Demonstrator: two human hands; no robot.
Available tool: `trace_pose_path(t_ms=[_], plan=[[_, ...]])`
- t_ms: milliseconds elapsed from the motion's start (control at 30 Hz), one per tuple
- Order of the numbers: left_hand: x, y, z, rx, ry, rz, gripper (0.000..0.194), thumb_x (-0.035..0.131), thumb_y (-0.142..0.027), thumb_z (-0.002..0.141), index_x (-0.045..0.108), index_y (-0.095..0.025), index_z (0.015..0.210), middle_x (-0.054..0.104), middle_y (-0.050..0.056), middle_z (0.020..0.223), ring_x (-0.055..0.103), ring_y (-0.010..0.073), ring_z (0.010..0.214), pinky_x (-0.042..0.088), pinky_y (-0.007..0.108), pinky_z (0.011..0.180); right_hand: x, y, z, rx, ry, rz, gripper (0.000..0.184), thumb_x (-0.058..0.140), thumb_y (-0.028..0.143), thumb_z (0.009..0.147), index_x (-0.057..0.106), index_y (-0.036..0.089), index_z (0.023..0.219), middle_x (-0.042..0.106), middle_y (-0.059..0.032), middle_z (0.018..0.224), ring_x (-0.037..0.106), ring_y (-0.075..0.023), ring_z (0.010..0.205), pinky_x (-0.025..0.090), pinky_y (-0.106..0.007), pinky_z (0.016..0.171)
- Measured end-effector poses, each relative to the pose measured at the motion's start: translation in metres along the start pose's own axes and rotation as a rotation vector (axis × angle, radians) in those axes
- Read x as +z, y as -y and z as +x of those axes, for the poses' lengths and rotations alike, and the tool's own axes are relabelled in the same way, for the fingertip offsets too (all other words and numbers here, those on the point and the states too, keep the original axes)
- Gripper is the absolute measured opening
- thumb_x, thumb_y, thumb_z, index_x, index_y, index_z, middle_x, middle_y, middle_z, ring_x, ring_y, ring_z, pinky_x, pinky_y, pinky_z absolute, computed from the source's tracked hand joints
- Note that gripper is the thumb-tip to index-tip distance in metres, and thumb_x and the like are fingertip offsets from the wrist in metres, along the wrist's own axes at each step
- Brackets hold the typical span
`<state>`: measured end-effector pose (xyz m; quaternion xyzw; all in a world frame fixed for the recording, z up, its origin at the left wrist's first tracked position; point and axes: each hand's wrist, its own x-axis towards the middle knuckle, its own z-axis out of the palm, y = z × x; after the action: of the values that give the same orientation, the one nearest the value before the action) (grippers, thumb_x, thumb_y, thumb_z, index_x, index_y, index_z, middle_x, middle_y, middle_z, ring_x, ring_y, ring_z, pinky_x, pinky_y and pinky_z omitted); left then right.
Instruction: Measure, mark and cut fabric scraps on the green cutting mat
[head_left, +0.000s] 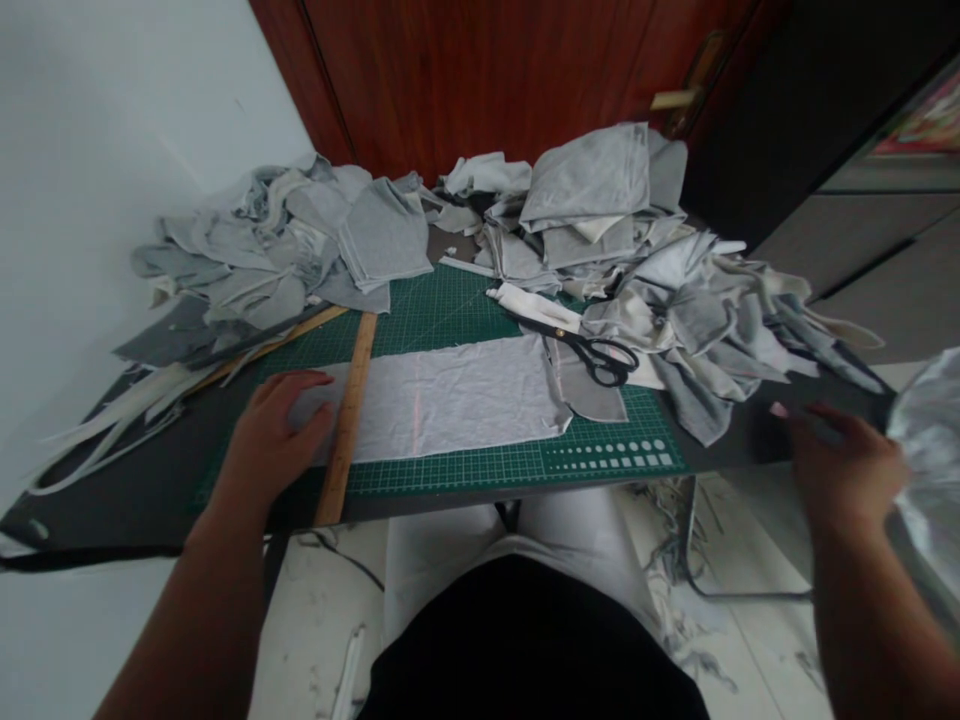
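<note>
A light grey strip of cloth [465, 395] lies flat, with a faint pinkish line across it. Over its left end a wooden ruler [351, 420] is set crosswise, reaching to the table's front edge. My left hand [281, 430] rests just left of the ruler on the cloth's end, thumb and fingers apart. Off to the right, my right hand [847, 465] is over the table's right end, blurred by motion. A small pink thing [778, 409] shows by its fingertips; whether they hold it is unclear. Black-handled scissors [585, 350] lie at the cloth's upper right.
A green cutting mat [480, 475] lies under the cloth. Heaps of grey fabric pieces [277, 240] stand at the back left and more fabric scraps [690, 310] at the right. Pale strips [112, 420] trail at the left edge. Clear plastic [934, 460] is at far right.
</note>
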<state>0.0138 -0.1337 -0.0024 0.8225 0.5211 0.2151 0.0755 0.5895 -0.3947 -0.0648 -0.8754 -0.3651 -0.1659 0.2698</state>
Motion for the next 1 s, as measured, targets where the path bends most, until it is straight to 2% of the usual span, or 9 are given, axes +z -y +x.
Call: trace_pose_path(t_ms=[33, 67, 133, 233, 367, 567, 767, 933, 1000], plan=[[-0.003, -0.003, -0.002, -0.013, -0.04, 0.016, 0.026, 0.049, -0.034, 0.097, 0.058, -0.025, 0.12, 0.063, 0.006, 0.127, 0.057, 0.0291, 0.127, 0.046, 0.05, 0.111, -0.002, 0.018, -0.001, 0.042, -0.098, -0.052, 0.045, 0.053, 0.056, 0.098, 0.073, 0.024, 0.122, 0.072, -0.027, 0.108, 0.066, -0.0419, 0.109, 0.047, -0.056, 0.092], [-0.005, -0.006, -0.003, -0.02, -0.075, 0.028, 0.025, 0.049, -0.034, 0.096, 0.058, -0.027, 0.118, 0.063, 0.005, 0.126, 0.057, 0.0287, 0.127, 0.046, 0.049, 0.111, -0.003, 0.04, -0.004, 0.004, -0.097, -0.057, 0.04, 0.053, 0.049, 0.098, 0.075, 0.021, 0.116, 0.074, -0.0241, 0.105, 0.068, -0.0393, 0.105, 0.049, -0.053, 0.095], [-0.009, -0.014, -0.008, -0.019, -0.121, 0.029, 0.023, 0.05, -0.034, 0.096, 0.058, -0.028, 0.116, 0.064, 0.004, 0.123, 0.058, 0.0271, 0.126, 0.047, 0.045, 0.11, 0.002, 0.089, -0.014, -0.172, 0.011, 0.077, 0.035, 0.054, 0.044, 0.098, 0.074, 0.018, 0.111, 0.074, -0.0181, 0.104, 0.068, -0.0346, 0.102, 0.053, -0.049, 0.091], [-0.014, -0.025, -0.014, -0.018, -0.212, 0.01, 0.02, 0.051, -0.034, 0.095, 0.06, -0.028, 0.112, 0.065, 0.002, 0.119, 0.061, 0.0254, 0.121, 0.049, 0.042, 0.107, 0.021, 0.157, -0.028, -0.469, 0.3, 0.316, 0.034, 0.053, 0.039, 0.099, 0.071, 0.018, 0.118, 0.073, -0.0128, 0.115, 0.066, -0.0297, 0.111, 0.053, -0.045, 0.098], [-0.017, -0.028, -0.025, -0.08, -0.35, -0.022, 0.018, 0.055, -0.034, 0.092, 0.063, -0.032, 0.108, 0.069, -0.001, 0.113, 0.066, 0.0248, 0.113, 0.05, 0.043, 0.106, 0.049, 0.211, -0.029, -0.593, 0.4, 0.257, 0.04, 0.052, 0.037, 0.1, 0.067, 0.015, 0.131, 0.066, -0.0149, 0.135, 0.058, -0.0339, 0.123, 0.046, -0.049, 0.108], [-0.016, -0.016, -0.038, -0.179, -0.406, -0.03, 0.019, 0.057, -0.037, 0.089, 0.066, -0.038, 0.106, 0.07, -0.006, 0.111, 0.069, 0.0266, 0.108, 0.053, 0.048, 0.103, 0.057, 0.215, 0.001, -0.44, 0.336, -0.023, 0.046, 0.046, 0.035, 0.102, 0.062, 0.006, 0.134, 0.064, -0.0241, 0.126, 0.055, -0.039, 0.119, 0.043, -0.05, 0.103], [-0.017, -0.028, -0.038, -0.116, -0.372, -0.039, 0.015, 0.056, -0.034, 0.092, 0.064, -0.031, 0.104, 0.071, -0.002, 0.107, 0.07, 0.0251, 0.106, 0.054, 0.044, 0.101, 0.056, 0.202, 0.05, -0.542, 0.622, -0.147, 0.043, 0.052, 0.037, 0.1, 0.067, 0.009, 0.129, 0.067, -0.0209, 0.127, 0.06, -0.0327, 0.12, 0.043, -0.041, 0.104], [-0.018, -0.037, -0.04, -0.054, -0.262, -0.042, 0.017, 0.053, -0.032, 0.094, 0.062, -0.027, 0.107, 0.07, 0.001, 0.109, 0.069, 0.0235, 0.106, 0.055, 0.04, 0.097, 0.049, 0.206, 0.082, -0.672, 0.843, -0.179, 0.032, 0.066, 0.032, 0.091, 0.073, 0.016, 0.117, 0.076, -0.0102, 0.116, 0.07, -0.023, 0.104, 0.049, -0.028, 0.087], [-0.017, -0.037, -0.041, -0.046, -0.206, -0.052, 0.019, 0.051, -0.033, 0.095, 0.061, -0.026, 0.11, 0.069, 0.002, 0.109, 0.068, 0.0235, 0.106, 0.055, 0.037, 0.091, 0.046, 0.209, 0.084, -0.688, 0.877, -0.219, 0.034, 0.072, 0.029, 0.083, 0.074, 0.016, 0.114, 0.077, -0.01, 0.111, 0.071, -0.0244, 0.102, 0.049, -0.028, 0.082]])
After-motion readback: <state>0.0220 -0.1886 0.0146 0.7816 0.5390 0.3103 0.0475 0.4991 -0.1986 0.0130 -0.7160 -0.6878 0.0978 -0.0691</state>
